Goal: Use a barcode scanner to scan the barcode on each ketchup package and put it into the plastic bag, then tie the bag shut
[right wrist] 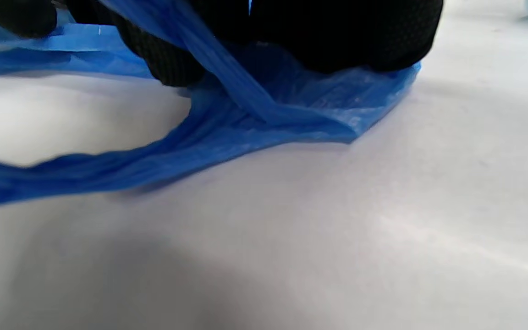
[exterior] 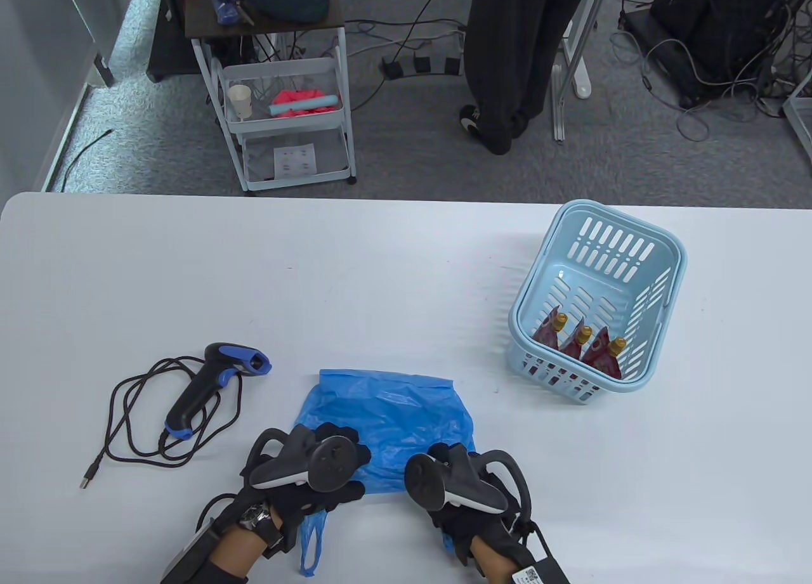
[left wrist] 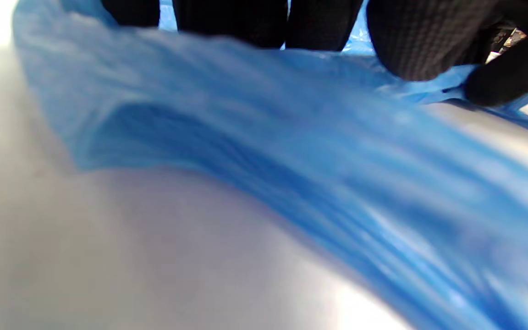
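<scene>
Centrally, both gloved hands rest on the near edge of a blue plastic bag (exterior: 387, 413) that lies flat on the white table (exterior: 380, 260). Left hand (exterior: 317, 467): its fingers (left wrist: 420, 41) are curled down onto the film, and the left wrist view shows thumb and a fingertip pinching a fold of it. Right hand (exterior: 460, 482): the right wrist view shows its fingers (right wrist: 360, 41) bent over the bag's corner with a handle strip running up between them, so it grips the bag as well. One handle loop (exterior: 311, 539) trails toward the table's near edge beside the left wrist. To the left of the bag, apart from it, a black and blue barcode scanner (exterior: 212, 384) lies on its side, its dark cable (exterior: 133, 419) coiled loosely around it. To the right, well apart from the bag, stands a light blue basket (exterior: 653, 292) holding three red ketchup packages (exterior: 580, 346) with gold caps, grouped at its near end. Beyond the table, a white cart (exterior: 285, 115) stands on grey carpet, and a person's dark trouser legs (exterior: 507, 58) are visible.
</scene>
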{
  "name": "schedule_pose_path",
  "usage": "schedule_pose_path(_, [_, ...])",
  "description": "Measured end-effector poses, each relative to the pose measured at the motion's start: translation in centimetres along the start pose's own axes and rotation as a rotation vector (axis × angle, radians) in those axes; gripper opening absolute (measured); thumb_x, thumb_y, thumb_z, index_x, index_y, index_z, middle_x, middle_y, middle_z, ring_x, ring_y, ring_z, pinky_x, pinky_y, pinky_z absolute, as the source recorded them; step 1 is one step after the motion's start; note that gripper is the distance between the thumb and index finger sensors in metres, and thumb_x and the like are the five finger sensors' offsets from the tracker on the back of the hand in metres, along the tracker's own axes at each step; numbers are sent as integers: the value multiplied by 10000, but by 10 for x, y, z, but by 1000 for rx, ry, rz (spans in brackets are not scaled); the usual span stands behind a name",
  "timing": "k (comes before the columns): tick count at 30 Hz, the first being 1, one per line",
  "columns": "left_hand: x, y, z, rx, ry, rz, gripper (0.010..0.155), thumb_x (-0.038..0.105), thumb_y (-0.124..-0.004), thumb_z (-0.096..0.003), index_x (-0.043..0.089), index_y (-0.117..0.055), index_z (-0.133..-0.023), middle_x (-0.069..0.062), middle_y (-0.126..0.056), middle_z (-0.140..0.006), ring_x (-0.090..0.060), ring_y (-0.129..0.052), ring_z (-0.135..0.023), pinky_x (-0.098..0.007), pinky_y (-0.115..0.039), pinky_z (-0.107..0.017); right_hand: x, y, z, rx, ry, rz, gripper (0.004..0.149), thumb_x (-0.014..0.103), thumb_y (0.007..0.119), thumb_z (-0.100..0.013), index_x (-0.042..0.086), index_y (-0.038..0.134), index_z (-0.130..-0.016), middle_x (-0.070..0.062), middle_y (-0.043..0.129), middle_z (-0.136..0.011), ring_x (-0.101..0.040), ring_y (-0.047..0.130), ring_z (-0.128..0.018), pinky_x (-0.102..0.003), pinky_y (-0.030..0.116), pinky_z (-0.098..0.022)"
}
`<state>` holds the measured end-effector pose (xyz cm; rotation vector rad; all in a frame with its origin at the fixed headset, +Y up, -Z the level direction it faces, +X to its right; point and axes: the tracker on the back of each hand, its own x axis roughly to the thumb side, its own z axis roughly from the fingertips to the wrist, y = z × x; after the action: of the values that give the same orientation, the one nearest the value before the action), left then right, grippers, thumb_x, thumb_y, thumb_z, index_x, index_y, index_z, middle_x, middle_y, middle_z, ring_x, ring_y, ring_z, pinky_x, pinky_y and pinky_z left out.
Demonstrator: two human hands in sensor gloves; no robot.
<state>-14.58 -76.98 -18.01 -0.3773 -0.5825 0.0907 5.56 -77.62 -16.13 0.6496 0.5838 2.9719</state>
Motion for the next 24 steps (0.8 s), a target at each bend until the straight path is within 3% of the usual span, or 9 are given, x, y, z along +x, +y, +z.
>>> schedule_pose_path(9, [-1,2,1,12,-10,42,686,606,-746,-441,282,-674,-1041,-25,-646,-1098,-362,-709,-991,-563,-677,-703,-18,-4,-2,-40,16,-206,377,321,718,-549,157,759,-886,-118,702,-956,-387,703,-816,-564,623,-648])
schedule_pose_path(15, [2,16,8,113,-36,59,641,588,-754,-440,298,-722,-1010,4,-724,-1072,-356,-784,-977,-553,-710,-682,-23,-5,-4,-48,42,-271,371,334,709,-551,143,781,-861,-114,722,-943,-375,712,-801,-558,629,-642])
schedule_pose_path(20, [22,28,17,164,-122,15,610,579,-778,-431,336,-747,-989,0,-710,-1087,-356,-773,-992,-557,-705,-689,-27,-5,-7,-58,85,-330,369,344,695,-556,121,797,-831,-120,725,-930,-363,717,-776,-549,636,-629])
schedule_pose_path(24, [43,25,18,141,-186,-70,592,589,-787,-421,371,-775,-971,-20,-617,-1145,-376,-673,-1060,-600,-627,-739,-30,-5,-7,-57,93,-362,367,342,688,-560,114,800,-825,-124,720,-933,-363,714,-775,-547,632,-629])
